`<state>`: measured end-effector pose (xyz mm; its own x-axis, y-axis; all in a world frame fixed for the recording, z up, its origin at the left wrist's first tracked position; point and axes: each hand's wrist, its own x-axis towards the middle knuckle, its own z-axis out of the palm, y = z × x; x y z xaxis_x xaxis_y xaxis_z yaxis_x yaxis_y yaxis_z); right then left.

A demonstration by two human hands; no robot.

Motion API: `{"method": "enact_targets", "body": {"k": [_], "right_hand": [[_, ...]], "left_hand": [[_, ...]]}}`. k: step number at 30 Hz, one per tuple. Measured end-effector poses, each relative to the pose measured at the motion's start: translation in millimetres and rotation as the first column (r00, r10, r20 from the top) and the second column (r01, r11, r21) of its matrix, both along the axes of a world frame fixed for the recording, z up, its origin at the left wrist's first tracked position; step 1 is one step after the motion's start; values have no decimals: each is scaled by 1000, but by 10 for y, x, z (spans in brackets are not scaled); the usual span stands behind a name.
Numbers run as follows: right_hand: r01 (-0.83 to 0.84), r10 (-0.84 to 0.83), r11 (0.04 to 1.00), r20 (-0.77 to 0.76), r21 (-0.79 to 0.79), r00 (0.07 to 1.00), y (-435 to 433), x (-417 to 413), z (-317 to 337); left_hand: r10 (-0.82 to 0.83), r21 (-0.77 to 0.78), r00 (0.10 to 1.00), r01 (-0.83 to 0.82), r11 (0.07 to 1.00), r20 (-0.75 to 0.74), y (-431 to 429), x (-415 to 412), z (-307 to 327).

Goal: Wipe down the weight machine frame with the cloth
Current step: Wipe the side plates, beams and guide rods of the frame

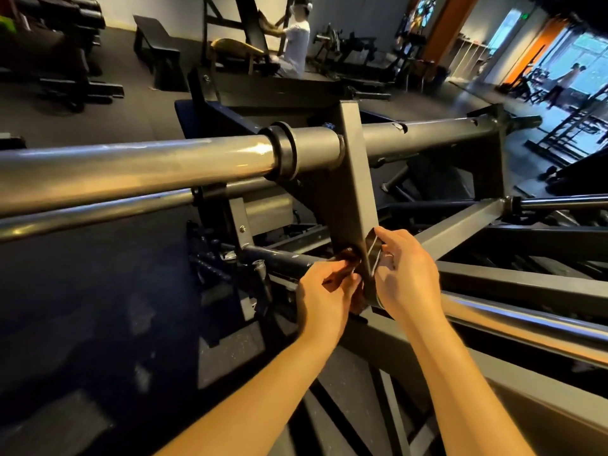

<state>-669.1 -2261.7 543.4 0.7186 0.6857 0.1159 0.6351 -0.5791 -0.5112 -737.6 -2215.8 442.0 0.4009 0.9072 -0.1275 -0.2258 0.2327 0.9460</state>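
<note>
A grey steel weight machine frame (pixel 353 179) fills the middle of the view, with a square upright post running down to a round bar. A dark brownish cloth (pixel 342 263) is wrapped round the foot of that post. My left hand (pixel 324 291) grips the cloth on the post's left side. My right hand (pixel 403 274) pinches the other end of the cloth (pixel 375 250) on the post's right side. Both hands sit low on the post, just above the shiny lower bar (pixel 513 324).
A long thick chrome bar (pixel 131 169) with a black collar (pixel 281 151) crosses at chest height above my hands. Angled grey frame beams (pixel 460 225) lie to the right. A person in white (pixel 296 44) sits at a machine at the back. Dark benches stand far left.
</note>
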Motion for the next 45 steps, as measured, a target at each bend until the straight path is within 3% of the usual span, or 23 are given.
{"method": "enact_targets", "body": {"k": [2,5,7,11,14,18,26,31,37,40,42,45], "right_hand": [[-6,6,1000,5,-29,1000,-16,5,-16],[37,-42,998,-82,-58,996,-29,49,-102],[87,-89,996,-109,-29,990,-27,57,-171],[22,-22,1000,10,-1,1000,-28,3,-181],[-1,3,1000,76,-23,997,-52,-1,-164],[-1,6,999,99,-50,995,-39,-13,-151],[-7,11,999,98,-40,995,-47,-8,-175],[-36,30,999,138,39,990,-28,-29,-224],[-46,46,999,203,-5,978,-22,-54,-220],[-49,49,999,219,-7,974,-25,-60,-219],[-49,48,999,233,-2,971,-13,-55,-245],[-39,36,999,225,6,974,-20,-41,-243]], "left_hand": [[-13,35,1000,13,999,-17,-29,-42,-74],[31,109,964,-2,994,-265,89,-67,-216],[30,65,951,-11,998,-309,317,-59,-294],[78,-75,904,-120,990,-421,792,-55,-452],[34,-35,935,-49,998,-353,602,-29,-501],[14,301,939,95,949,-343,160,-50,-478],[44,7,860,-47,999,-508,1045,41,-761],[-12,187,947,76,979,-321,423,-141,-607],[-22,66,813,74,995,-582,1102,51,-689],[-76,224,838,230,947,-541,860,-26,-657],[-53,277,827,247,928,-559,863,-62,-682],[-124,71,758,219,973,-640,1157,33,-605]]}}
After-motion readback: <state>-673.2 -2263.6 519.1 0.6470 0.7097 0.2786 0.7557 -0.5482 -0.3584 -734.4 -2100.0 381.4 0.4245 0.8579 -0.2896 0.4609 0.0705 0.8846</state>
